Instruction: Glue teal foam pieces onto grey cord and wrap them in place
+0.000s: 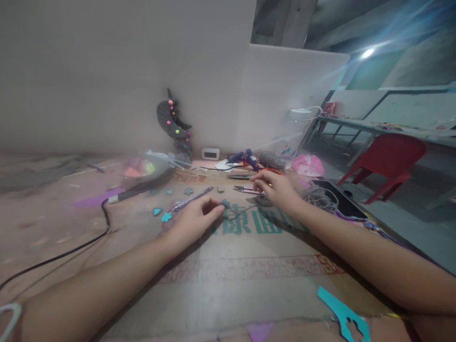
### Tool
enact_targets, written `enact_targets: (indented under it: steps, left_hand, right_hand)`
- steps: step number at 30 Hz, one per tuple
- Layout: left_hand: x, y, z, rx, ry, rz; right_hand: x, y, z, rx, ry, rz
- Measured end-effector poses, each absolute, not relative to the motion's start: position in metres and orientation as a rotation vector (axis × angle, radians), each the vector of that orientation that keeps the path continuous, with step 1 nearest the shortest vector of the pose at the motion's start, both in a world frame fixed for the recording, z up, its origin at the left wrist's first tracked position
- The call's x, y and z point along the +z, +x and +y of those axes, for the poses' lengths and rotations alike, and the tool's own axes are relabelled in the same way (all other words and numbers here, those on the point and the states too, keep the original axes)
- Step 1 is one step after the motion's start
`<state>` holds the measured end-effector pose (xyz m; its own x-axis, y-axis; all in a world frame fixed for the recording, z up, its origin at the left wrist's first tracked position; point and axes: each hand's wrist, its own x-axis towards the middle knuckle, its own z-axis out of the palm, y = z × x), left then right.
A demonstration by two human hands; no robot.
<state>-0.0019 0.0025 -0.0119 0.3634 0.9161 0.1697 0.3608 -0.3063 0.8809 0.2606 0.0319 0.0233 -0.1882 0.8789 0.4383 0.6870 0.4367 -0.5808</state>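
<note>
My left hand (194, 216) is closed, thumb and fingers pinched on the end of a grey cord (244, 209). That cord runs right to a small coil (263, 199) beneath my right hand (276, 190). The right fingers are curled down over the handle end of small pointed scissors (244, 190); whether they grip the handle is unclear. Behind them lies another dark pointed tool (238, 177). Close to the left hand are a pen (192, 198), a turquoise flower piece (166, 217) and a turquoise heart piece (157, 211). A small beige piece (221, 189) lies between the hands.
A dark crescent ornament with coloured balls (167, 118) stands at the wall. Nearby are a white clock (210, 153), a blue glue gun (245, 158) and a pink bag (308, 165). Grey cord (320, 197) and a phone (342, 199) sit right; a turquoise cutout (345, 316) lies in front.
</note>
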Motion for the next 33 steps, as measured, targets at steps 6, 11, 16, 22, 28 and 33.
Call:
enact_targets:
  steps: [6,11,16,22,28,33]
  left_hand:
    - [-0.013,-0.002,0.003,0.899,1.853,1.115]
    - [-0.012,0.0,0.002,0.889,1.843,1.131]
    - [-0.01,0.0,0.0,0.892,1.83,1.145]
    - [-0.006,0.002,-0.002,0.877,1.806,1.121]
    - [-0.006,0.002,-0.002,0.888,1.798,1.114]
    - [-0.007,0.001,-0.002,0.878,1.776,1.123]
  right_hand:
    - [0.032,0.272,0.037,0.171,-1.5,-2.002]
    - [0.04,0.286,0.067,0.143,-1.609,-2.007]
    - [0.044,0.3,0.127,0.221,-1.694,-2.004]
    - [0.044,0.287,0.164,0.422,-1.691,-2.009]
    - [0.027,0.274,0.175,0.482,-1.702,-1.892]
    - [0.04,0.279,0.169,0.427,-1.732,-1.781]
